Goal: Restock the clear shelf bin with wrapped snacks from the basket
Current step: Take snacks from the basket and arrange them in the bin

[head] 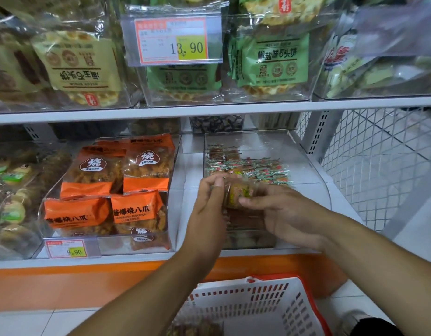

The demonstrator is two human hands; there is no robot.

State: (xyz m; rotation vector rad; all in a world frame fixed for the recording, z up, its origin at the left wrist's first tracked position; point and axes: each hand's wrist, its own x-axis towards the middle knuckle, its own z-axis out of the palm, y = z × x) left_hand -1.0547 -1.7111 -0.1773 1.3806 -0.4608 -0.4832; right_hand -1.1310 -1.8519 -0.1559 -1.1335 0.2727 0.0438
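Note:
Both hands meet over the front of the clear shelf bin (306, 163) on the lower shelf. Between them is a small stack of wrapped snacks (238, 194), brownish in clear wrap. My left hand (206, 209) pinches its left side with thumb and fingers. My right hand (287, 214) holds its right side, fingers reaching left. Several more wrapped snacks (255, 169) with red and green edges lie deeper in the bin. The white slotted basket (263, 304) with a red rim stands on the floor below, a few wrapped snacks (197, 324) in its near left corner.
Left of the bin stands another clear bin of orange snack bags (117, 187) with a 9.90 price tag (69, 248). The shelf above (209, 110) carries green and yellow biscuit packs and a 13.90 tag. A white wire mesh panel (379, 166) closes the right side.

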